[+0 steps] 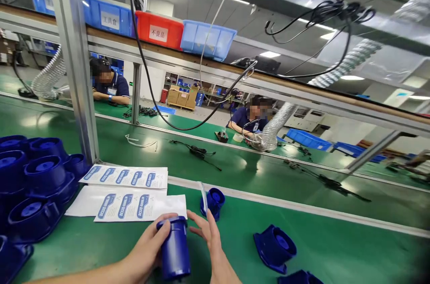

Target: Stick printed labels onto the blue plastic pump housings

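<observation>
My left hand (pixel 148 248) is wrapped round a dark blue plastic cylinder housing (pixel 174 248), held upright just above the green bench. My right hand (pixel 210 237) is beside it on the right, fingers spread and touching the housing's upper edge, holding nothing that I can make out. Two white sticker sheets (pixel 129 192) with blue oval labels lie just beyond my hands. A small blue part (pixel 213 201) with a thin white strip against it stands behind my right hand.
A pile of blue housings (pixel 32 185) fills the left. Two more blue parts (pixel 275 248) lie at the right. A metal post (pixel 75 60) rises at the left. Beyond the conveyor (pixel 235 163) with black cables, two people work. Bins (pixel 157 28) sit on the overhead shelf.
</observation>
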A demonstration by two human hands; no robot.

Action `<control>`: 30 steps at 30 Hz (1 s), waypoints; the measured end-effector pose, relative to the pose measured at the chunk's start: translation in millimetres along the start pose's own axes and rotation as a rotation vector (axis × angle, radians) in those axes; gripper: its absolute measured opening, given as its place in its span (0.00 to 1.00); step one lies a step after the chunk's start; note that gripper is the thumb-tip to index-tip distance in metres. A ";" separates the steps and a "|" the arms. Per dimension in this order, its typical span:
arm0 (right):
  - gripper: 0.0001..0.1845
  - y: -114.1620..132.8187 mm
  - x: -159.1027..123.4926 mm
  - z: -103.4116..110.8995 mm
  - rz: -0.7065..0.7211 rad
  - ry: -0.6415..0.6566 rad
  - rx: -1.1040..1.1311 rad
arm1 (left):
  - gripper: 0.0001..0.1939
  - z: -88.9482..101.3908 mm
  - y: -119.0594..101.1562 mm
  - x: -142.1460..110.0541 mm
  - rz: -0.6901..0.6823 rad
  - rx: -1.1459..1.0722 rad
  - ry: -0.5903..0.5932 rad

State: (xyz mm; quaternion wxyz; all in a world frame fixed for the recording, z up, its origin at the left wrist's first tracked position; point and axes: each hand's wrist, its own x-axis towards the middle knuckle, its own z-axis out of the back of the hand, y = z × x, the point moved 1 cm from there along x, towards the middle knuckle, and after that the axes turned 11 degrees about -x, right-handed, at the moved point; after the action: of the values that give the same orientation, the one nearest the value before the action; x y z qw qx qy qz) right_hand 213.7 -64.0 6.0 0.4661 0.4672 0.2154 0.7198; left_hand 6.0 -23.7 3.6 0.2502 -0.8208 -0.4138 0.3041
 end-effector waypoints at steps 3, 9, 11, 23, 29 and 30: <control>0.75 -10.1 -6.2 -4.4 -0.016 0.067 -0.030 | 0.49 4.9 7.0 2.4 -0.050 0.068 0.084; 0.72 -26.9 -11.0 5.4 0.047 0.002 -0.086 | 0.72 15.9 17.2 3.5 -0.308 0.224 0.417; 0.68 -23.6 -10.6 7.1 0.094 0.029 -0.064 | 0.60 16.6 17.4 2.9 -0.363 0.271 0.396; 0.55 -3.1 -0.5 8.4 -0.176 -0.084 0.116 | 0.42 9.2 9.3 -4.5 -0.339 0.202 0.630; 0.60 11.0 -1.9 -19.6 -0.158 -0.184 0.050 | 0.41 9.0 14.7 -9.6 -0.305 0.307 0.606; 0.61 8.4 -2.0 -26.3 -0.184 -0.162 0.065 | 0.41 7.6 13.8 -9.6 -0.333 0.313 0.594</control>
State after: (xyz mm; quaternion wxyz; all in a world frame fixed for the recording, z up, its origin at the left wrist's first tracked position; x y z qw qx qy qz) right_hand 187.0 -66.4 -1.1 0.5307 0.5170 0.2422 0.6265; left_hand 3.4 -37.9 -8.0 0.5279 -0.7466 -0.3992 0.0673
